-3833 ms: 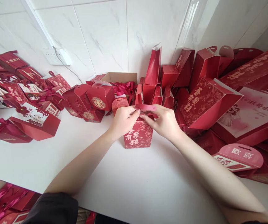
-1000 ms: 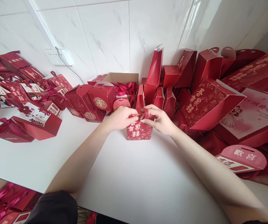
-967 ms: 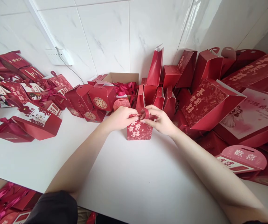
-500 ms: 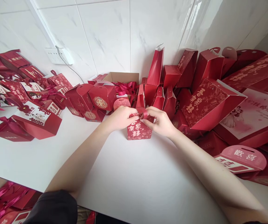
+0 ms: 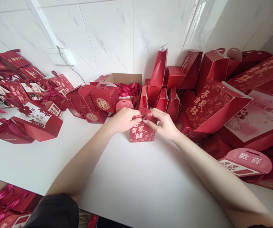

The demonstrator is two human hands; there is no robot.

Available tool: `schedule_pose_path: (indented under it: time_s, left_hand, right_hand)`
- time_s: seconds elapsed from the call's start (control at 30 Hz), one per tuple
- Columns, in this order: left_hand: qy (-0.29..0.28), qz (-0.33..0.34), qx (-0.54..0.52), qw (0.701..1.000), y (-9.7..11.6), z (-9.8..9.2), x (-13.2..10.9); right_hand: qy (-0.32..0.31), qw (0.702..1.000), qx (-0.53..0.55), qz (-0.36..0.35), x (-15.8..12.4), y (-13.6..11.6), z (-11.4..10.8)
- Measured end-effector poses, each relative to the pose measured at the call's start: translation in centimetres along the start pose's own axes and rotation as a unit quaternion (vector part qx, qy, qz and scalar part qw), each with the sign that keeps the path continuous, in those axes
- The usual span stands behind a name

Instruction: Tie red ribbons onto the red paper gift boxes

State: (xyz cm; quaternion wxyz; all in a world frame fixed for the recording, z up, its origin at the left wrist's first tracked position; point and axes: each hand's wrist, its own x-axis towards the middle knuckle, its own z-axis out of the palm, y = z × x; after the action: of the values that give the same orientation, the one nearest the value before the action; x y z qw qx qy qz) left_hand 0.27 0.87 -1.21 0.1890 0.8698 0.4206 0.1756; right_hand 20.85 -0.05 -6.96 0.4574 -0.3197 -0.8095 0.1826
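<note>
A small red gift box (image 5: 141, 133) with gold characters stands upright on the white table (image 5: 131, 186). My left hand (image 5: 122, 119) grips its top from the left, fingers pinched. From the right, my right hand (image 5: 164, 124) pinches a red ribbon loop (image 5: 148, 113) that sits over the box's top. The two hands nearly touch above the box, and their fingers hide its closure.
Red gift boxes and bags crowd the back and right, among them a large tilted red bag (image 5: 213, 106) and a pink handled box (image 5: 245, 161). An open cardboard box of red ribbons (image 5: 126, 84) sits at the wall. More red boxes (image 5: 35, 122) lie at left.
3.8 s ago my hands held a flat red strip across the box top; now it is curled into a loop there. Over the last second my hands have hardly moved.
</note>
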Motion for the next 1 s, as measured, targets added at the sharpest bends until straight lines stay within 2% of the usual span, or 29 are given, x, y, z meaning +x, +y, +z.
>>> schedule_pose_path:
  time_s: [0.1,0.37,0.6,0.87,1.0]
  left_hand:
    - [0.001,0.003,-0.002,1.0,0.1,0.0,-0.1]
    - [-0.005,0.01,0.014,1.0,0.0,0.2,-0.3]
    - [-0.01,0.005,-0.024,1.0,-0.1,0.7,0.0]
    - [-0.001,0.023,-0.046,0.999,-0.9,0.6,0.6]
    - [0.041,0.024,-0.129,0.991,-1.4,0.6,1.0]
  right_hand:
    - [0.011,1.0,0.014,0.011,0.0,0.0,0.2]
    - [0.067,0.982,0.143,0.1,0.0,0.7,1.3]
    - [0.06,0.964,0.202,0.159,0.0,1.0,1.2]
    - [0.083,0.981,0.122,0.122,0.0,0.3,1.2]
    - [0.106,0.987,0.082,0.086,-0.2,-0.4,1.2]
